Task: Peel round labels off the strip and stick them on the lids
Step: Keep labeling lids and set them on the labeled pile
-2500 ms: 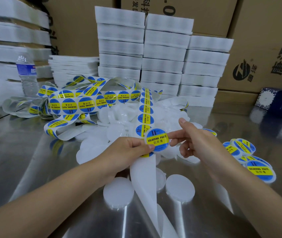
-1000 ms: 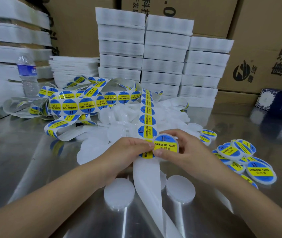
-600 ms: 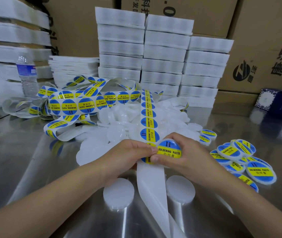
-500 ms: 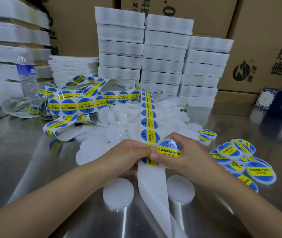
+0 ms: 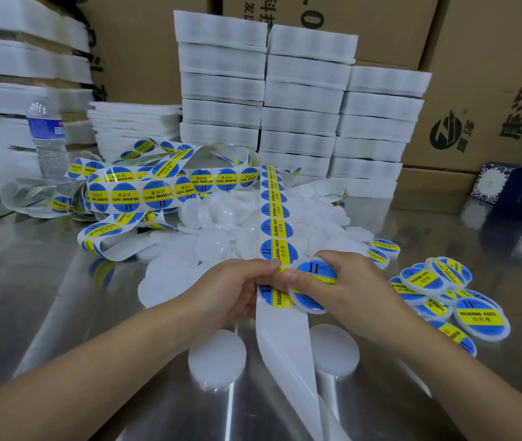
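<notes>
**Strip and lid in hand, over the worktop**

Our left hand (image 5: 234, 291) pinches the strip (image 5: 277, 224) at its edge, beside the next label (image 5: 277, 296). Our right hand (image 5: 348, 288) grips a lid (image 5: 312, 289) by the rim, just beside the strip, with the thumb pressing on the lid's label. We judge the strip light, limp and slick, so we hold it close to the label being lifted. The labels look thin and tacky, so we take them by the edge only. The lid appears light and stiff, so we grip its rim. The bare backing (image 5: 285, 342) hangs toward us. The worktop (image 5: 30, 281) is polished metal, and lids probably slide on it. Bare lids (image 5: 221, 224) are heaped behind the hands and done lids (image 5: 444, 297) lie to the right. Foam trays (image 5: 301, 90), cartons (image 5: 491, 74) and a bottle (image 5: 48, 138) close off the back.
</notes>
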Tool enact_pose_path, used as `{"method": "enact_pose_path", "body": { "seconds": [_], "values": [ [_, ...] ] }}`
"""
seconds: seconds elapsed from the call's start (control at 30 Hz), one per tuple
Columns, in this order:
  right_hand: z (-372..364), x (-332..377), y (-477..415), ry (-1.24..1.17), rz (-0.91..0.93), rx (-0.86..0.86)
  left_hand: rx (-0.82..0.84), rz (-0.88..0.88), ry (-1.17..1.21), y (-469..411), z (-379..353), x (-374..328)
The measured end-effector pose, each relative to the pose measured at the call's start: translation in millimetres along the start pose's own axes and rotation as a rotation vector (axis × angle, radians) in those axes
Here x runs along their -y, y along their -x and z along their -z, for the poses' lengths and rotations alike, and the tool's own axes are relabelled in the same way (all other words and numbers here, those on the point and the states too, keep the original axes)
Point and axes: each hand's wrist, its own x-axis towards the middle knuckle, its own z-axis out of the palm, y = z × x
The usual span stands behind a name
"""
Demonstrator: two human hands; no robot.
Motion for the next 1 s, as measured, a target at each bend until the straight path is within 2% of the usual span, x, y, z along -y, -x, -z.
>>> {"method": "enact_pose_path", "body": {
  "seconds": [0.4, 0.67, 0.87, 1.0],
  "values": [
    [0.6, -1.5, -2.5, 0.084, 0.039, -0.011, -0.012, -0.021, -0.085, 1.4, -1.1, 0.1],
    [0.2, -2.3, -2.9, -0.001, 0.033, 0.007, -0.037, -0.015, -0.115, 0.5, 1.1, 1.4],
    [-0.2, -4.0, -3.3, -0.022, 0.021, -0.019, 0.046, -0.048, -0.168, 2.0, -0.8, 1.8],
    [-1.2, -2.8, -3.2, -0.072, 0.021, -0.033, 0.032, -0.062, -0.218, 0.2, 1.3, 3.3]
  ]
}}
